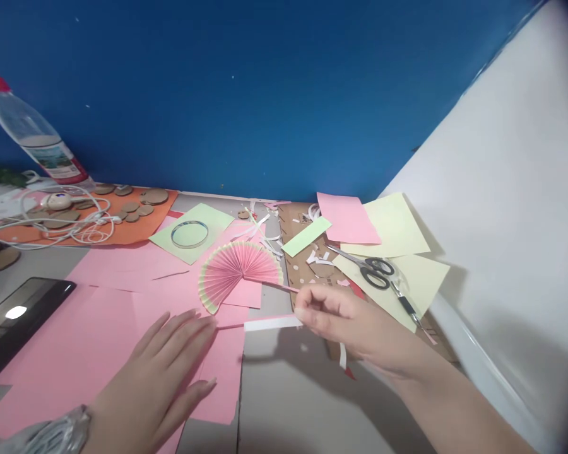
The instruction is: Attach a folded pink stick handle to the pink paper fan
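I'm pinching the stick of the fan, centre frame, with my right hand; my left hand is lying flat on paper, lower left. Pleats are looking light, crushable; stick's likely the safer grip.

We see a pleated pink fan, spread wide, with a pale yellow-green rim, its curved edge turned to the far side and the left. A thin pink stick runs right from its centre. Nearer, we find a narrow white-and-pink strip stretching straight from left to right.
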A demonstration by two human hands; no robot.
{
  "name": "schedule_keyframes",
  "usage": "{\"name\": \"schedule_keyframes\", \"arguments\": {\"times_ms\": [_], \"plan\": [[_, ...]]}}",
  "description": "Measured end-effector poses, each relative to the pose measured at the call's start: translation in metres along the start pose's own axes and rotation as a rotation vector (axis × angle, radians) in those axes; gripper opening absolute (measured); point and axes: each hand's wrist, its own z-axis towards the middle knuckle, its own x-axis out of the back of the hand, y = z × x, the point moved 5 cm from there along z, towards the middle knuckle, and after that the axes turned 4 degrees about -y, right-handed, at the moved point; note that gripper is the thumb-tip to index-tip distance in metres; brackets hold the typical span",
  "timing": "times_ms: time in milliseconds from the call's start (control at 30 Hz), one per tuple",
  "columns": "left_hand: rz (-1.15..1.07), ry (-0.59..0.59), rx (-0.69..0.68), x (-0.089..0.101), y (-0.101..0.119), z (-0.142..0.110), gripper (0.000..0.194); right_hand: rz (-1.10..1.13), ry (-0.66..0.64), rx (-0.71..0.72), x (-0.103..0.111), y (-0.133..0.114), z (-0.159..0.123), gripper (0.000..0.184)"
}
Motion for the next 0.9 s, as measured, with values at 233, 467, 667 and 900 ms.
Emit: {"name": "schedule_keyframes", "arguments": {"times_ms": [233,467,667,900], "plan": [[0.065,0.056,0.088,-0.013,0.001,-0.01,0.047,0.336,-0.121,0.052,-0.044,-0.003,0.037,0.03],[-0.038,0.037,0.1,-0.021,0.006,-0.017,0.046,0.302,-0.156,-0.023,-0.076,0.016,0.063,0.029],[0.056,-0.06,-0.026,-0.022,0.002,-0.02,0.051,0.084,-0.047,-0.033,-0.076,0.029,0.071,0.025],[0.118,-0.118,-0.047,-0.019,-0.006,-0.031,0.061,-0.101,-0.045,-0.039,-0.071,0.033,0.072,0.02]]}}
